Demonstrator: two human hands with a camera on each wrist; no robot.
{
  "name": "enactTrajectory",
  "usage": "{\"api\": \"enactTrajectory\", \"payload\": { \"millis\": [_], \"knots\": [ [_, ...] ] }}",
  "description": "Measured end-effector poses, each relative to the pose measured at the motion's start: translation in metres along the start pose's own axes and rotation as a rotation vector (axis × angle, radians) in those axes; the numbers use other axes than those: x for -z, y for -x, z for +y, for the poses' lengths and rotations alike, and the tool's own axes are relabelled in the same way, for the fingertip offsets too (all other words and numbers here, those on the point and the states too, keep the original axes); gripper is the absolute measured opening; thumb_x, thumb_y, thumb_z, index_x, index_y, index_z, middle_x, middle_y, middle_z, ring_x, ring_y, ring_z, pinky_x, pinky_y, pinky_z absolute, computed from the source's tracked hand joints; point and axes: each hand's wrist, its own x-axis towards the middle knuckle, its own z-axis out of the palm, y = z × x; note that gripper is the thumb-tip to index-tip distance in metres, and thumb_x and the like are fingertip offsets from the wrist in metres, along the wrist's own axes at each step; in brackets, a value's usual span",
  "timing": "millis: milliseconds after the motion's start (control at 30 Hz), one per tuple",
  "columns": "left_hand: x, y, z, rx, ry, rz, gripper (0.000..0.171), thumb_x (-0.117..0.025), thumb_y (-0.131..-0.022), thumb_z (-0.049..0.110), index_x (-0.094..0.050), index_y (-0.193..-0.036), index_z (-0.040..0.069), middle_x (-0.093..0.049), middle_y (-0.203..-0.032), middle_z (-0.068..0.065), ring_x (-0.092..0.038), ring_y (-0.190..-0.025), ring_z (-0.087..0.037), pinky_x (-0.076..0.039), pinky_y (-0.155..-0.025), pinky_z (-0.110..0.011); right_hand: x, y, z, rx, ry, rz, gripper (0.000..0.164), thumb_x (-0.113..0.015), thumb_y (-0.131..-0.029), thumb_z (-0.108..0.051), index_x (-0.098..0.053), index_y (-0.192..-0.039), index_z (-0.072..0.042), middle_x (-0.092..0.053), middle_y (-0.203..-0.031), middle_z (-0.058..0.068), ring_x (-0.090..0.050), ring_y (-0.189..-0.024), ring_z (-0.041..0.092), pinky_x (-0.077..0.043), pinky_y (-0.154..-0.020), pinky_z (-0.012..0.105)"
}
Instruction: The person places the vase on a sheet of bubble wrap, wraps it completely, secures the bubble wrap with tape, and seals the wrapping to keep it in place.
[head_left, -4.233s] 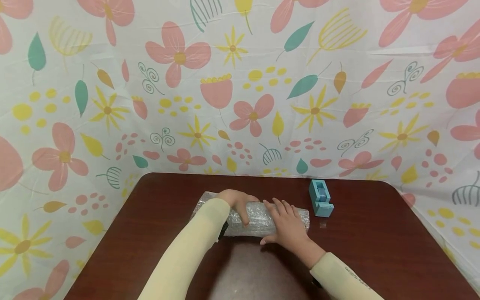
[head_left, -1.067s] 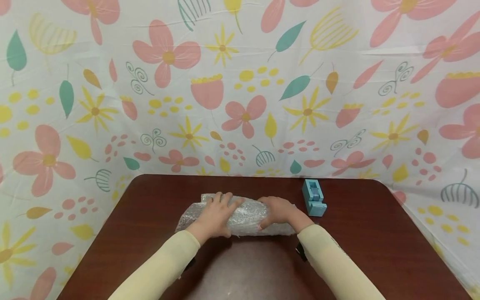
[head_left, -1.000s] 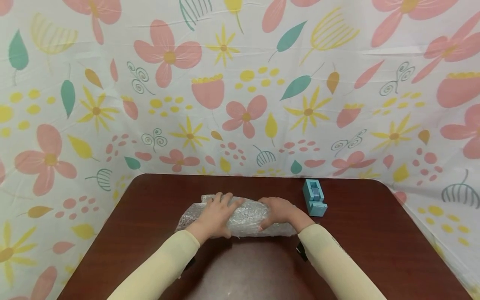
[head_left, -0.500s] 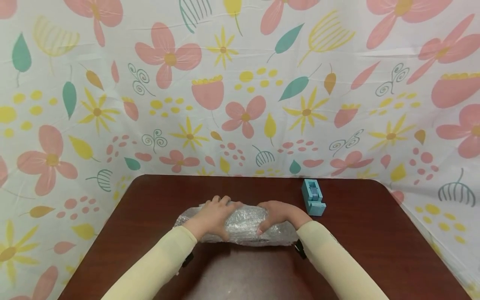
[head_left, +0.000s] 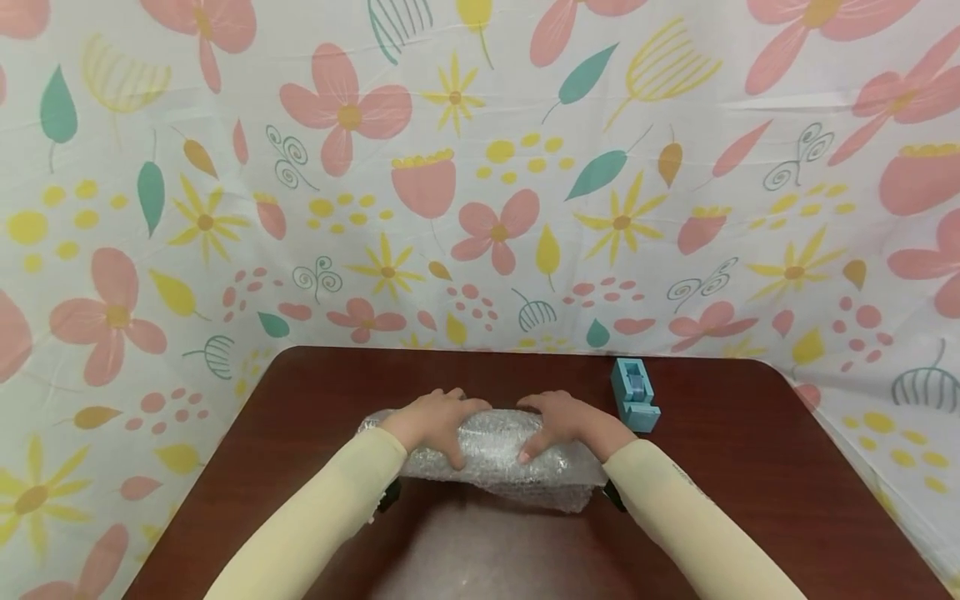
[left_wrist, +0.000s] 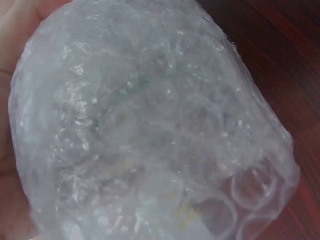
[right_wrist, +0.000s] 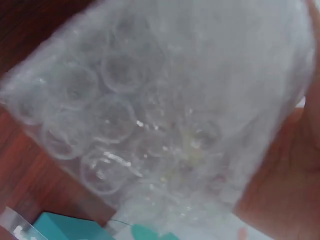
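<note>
Under both hands lies the table (head_left: 720, 483), dark reddish-brown and smooth. Between them sits the bubble-wrap bundle (head_left: 495, 442); even, gentle pressure should, I'd say, keep its layers snug. It's clear, shiny, bumpy, roughly cylindrical, its loose flap (head_left: 558, 497) sticking out below the right hand (head_left: 562, 419). That hand and the left hand (head_left: 437, 421), apart, grip it from above. Beyond the right one stands a boxy blue tape dispenser (head_left: 635, 396).

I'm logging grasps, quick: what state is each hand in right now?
Left hand: holding the bubble wrap, thumb on its near side.
Right hand: also holding the bubble wrap, thumb likewise.
</note>
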Motion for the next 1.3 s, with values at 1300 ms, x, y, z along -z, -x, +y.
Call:
{"api": "enactTrajectory", "payload": {
  "millis": [1300],
  "knots": [
    [0.017, -0.012, -0.006, 0.053, 0.025, -0.052, 0.089, -0.082, -0.083, 0.033, -0.036, -0.16, 0.031, -0.029, -0.17, -0.004, -0.019, -0.161, -0.032, -0.015, -0.122, -0.073, -0.079, 0.039, -0.012, 0.191, 0.718, 0.675, 0.088, -0.09, -0.072, -0.023, -0.049, -0.148, -0.008, -0.061, -0.138, 0.021, -0.059, -0.127, 0.044, -0.056, -0.096, 0.054]
  ]
}}
